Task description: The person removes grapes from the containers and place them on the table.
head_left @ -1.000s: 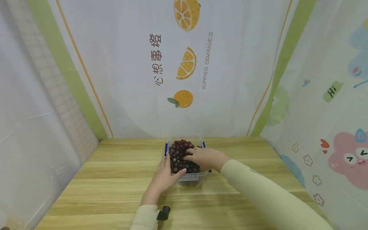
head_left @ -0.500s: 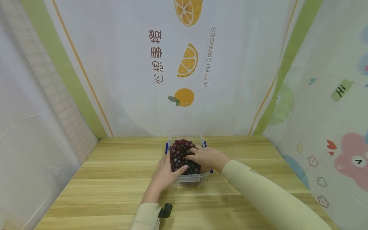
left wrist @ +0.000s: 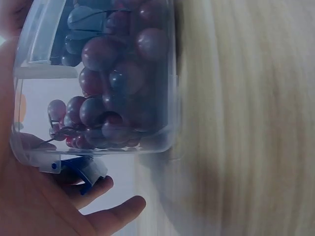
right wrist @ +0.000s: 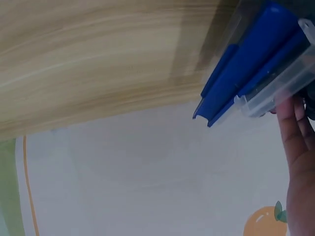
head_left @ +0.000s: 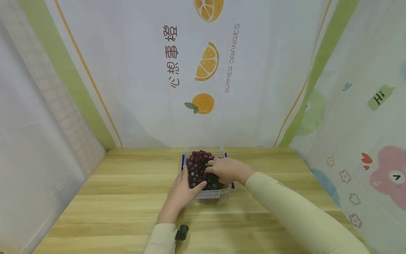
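Note:
Dark red and black grapes (head_left: 196, 162) fill a clear plastic container (head_left: 207, 194) with blue side latches (right wrist: 251, 64). My left hand (head_left: 181, 190) grips its front left corner, thumb over the front rim and fingers along the outer left wall. In the left wrist view, grapes (left wrist: 101, 54) show through the clear wall, and the fingers (left wrist: 120, 211) reach past a blue latch (left wrist: 86, 172). From the right side, my right hand (head_left: 226, 170) reaches over the rim and holds grapes under its bent fingers; some of its fingertips are hidden among them.
The container stands on a wood-grain table (head_left: 127, 197) near its back edge. Behind rises a white curtain (head_left: 142, 116) printed with oranges; printed cloth (head_left: 352, 141) hangs at the right. A black wrist strap piece (head_left: 182, 233) sits at the left cuff.
The head view has tilted slightly, so the wall prints sit higher in it. Both hands stay at the container; the right hand's fingers shift only slightly over the grapes.

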Action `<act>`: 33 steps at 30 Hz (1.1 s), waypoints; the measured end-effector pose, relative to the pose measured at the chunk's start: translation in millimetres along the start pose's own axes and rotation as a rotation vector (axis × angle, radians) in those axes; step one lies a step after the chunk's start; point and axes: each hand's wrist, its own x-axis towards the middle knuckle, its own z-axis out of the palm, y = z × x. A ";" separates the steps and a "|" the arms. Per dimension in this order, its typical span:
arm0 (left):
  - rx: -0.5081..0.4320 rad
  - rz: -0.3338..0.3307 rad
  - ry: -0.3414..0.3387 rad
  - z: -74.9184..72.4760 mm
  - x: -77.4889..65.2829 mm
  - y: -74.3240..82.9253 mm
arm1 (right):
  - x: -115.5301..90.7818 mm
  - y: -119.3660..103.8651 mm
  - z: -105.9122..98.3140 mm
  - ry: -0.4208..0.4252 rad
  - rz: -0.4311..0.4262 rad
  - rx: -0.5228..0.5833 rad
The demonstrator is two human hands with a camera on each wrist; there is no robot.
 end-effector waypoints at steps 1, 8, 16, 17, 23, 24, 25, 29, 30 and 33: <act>-0.001 -0.002 0.001 0.1 0.3 0.2 | -1.2 1.4 -2.6 0.014 -0.014 0.002; -0.040 -0.012 0.019 2.7 1.9 1.3 | -8.2 12.0 -20.1 0.069 -0.083 0.018; -0.042 -0.011 0.018 4.7 1.9 -0.3 | -14.5 25.3 -46.8 0.053 -0.057 0.057; -0.035 -0.016 0.014 4.6 1.6 -0.7 | -15.4 26.4 -50.4 0.056 -0.061 0.056; -0.032 -0.041 -0.008 2.6 -0.8 -0.6 | -21.0 31.5 -70.3 0.077 -0.067 0.055; -0.033 -0.041 -0.012 2.3 -1.1 -0.2 | -21.9 31.9 -72.7 0.080 -0.067 0.051; -0.031 -0.041 -0.016 2.0 -1.2 -0.1 | -22.8 32.3 -75.1 0.083 -0.068 0.047; -0.024 -0.044 -0.033 1.9 -1.2 0.1 | -26.6 33.4 -82.2 0.094 -0.073 0.043; -0.026 -0.045 -0.037 2.0 -1.1 0.1 | -27.4 34.1 -83.8 0.096 -0.076 0.040; -0.034 -0.044 -0.045 2.6 -1.0 -0.4 | -29.8 36.7 -88.5 0.112 -0.089 0.033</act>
